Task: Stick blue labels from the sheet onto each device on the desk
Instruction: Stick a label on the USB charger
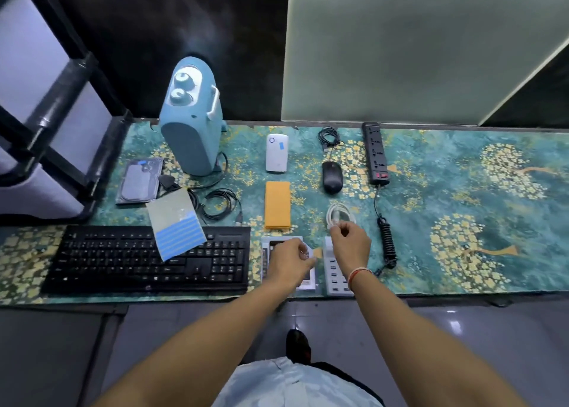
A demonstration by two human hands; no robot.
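Low in the frame's centre, the left hand (pixel 289 260) pinches a blue label (pixel 309 251) over a phone (pixel 303 280); the right hand (pixel 349 243) pinches a white cable (pixel 338 214). Label sheet (pixel 177 223) lies on the keyboard (pixel 107 258), centre left. Next, probably, press the label onto the cable.

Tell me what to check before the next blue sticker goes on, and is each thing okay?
1. Sticker in hand: cannot tell. The left hand pinches something small and pale, too blurred to name.
2. Right hand free: not ok. Its fingertips pinch the white cable.
3. Labels left on the sheet: ok. Blue strips remain on its lower half, lying over the keyboard.
4. White power bank labelled: ok, a blue label shows.
5. Mouse labelled: not ok, none visible.
6. Power strip labelled: not ok, none visible.
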